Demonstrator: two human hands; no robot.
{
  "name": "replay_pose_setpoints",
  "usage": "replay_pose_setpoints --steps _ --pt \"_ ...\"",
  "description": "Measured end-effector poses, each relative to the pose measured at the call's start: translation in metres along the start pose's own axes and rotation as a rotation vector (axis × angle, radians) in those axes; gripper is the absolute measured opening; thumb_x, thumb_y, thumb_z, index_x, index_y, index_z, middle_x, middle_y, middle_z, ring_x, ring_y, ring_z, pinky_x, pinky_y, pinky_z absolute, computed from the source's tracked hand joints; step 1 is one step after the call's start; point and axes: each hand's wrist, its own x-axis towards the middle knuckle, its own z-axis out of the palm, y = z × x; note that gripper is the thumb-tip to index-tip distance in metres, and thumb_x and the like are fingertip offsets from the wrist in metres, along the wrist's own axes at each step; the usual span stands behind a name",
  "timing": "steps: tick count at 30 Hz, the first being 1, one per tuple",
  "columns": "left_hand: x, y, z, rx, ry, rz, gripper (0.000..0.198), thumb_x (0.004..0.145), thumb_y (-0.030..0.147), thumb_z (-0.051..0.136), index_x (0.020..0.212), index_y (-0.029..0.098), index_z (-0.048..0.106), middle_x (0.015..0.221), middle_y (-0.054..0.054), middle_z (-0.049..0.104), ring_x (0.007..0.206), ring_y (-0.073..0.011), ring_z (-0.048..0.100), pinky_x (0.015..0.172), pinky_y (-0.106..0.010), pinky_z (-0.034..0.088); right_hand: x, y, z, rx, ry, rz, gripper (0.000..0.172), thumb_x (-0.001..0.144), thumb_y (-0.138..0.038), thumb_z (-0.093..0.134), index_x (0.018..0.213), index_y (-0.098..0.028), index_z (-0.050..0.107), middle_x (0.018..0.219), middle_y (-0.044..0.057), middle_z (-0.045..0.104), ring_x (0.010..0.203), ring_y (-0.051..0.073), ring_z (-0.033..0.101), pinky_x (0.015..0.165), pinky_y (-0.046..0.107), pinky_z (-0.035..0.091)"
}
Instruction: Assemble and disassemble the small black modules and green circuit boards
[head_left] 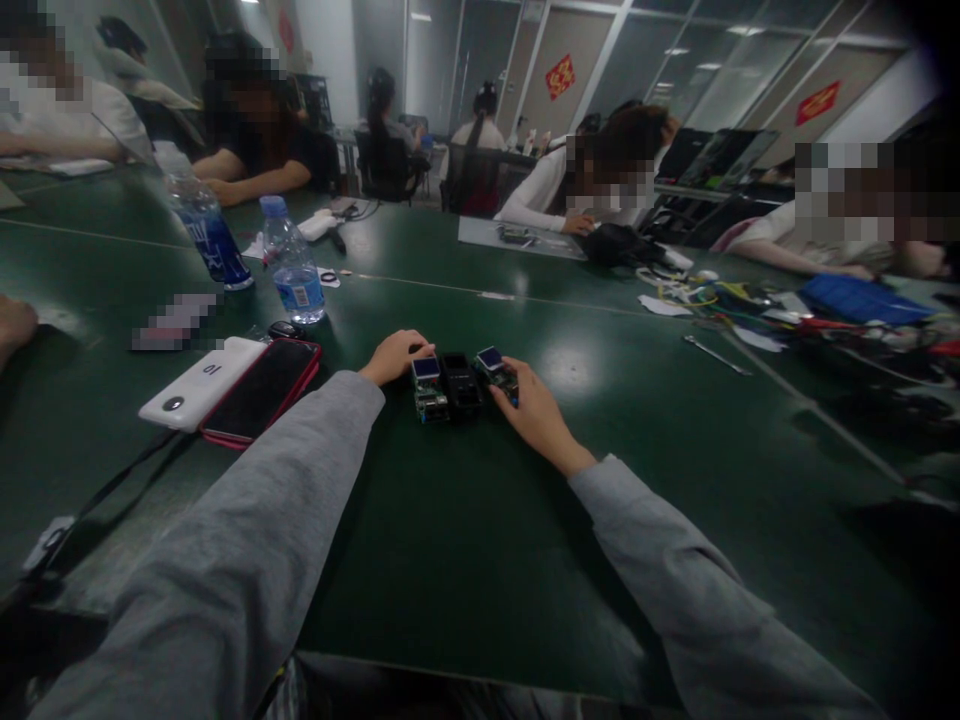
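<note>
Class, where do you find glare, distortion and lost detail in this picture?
Head view: dim overall, with pale glare on the table near the right hand; head view: stretching toward the edges, blackened upper-right corner; head view: small parts on the left board look soft.

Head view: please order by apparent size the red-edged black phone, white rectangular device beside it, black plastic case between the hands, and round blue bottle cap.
1. Red-edged phone and white device: too alike to rank
2. Black case
3. Blue cap
</note>
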Motion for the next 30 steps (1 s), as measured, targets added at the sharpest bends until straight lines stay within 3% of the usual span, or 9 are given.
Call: replay_pose_setpoints --steps 30 --pt "0.0009 -0.0034 0.0022 0.023 0.01 0.01 0.04 0.096 0.047 0.043 0.096 0.019 0.072 0.106 -0.007 0.067 0.096 -0.0207 0.058 0.087 -0.037 0.046 -0.0001 0.0016 0.0015 0.003 0.007 -0.003 0.05 0.093 -0.038 0.051 0.136 -0.016 0.04 0.131 0.017 0.053 0.117 0.031 0.055 0.098 0.051 0.048"
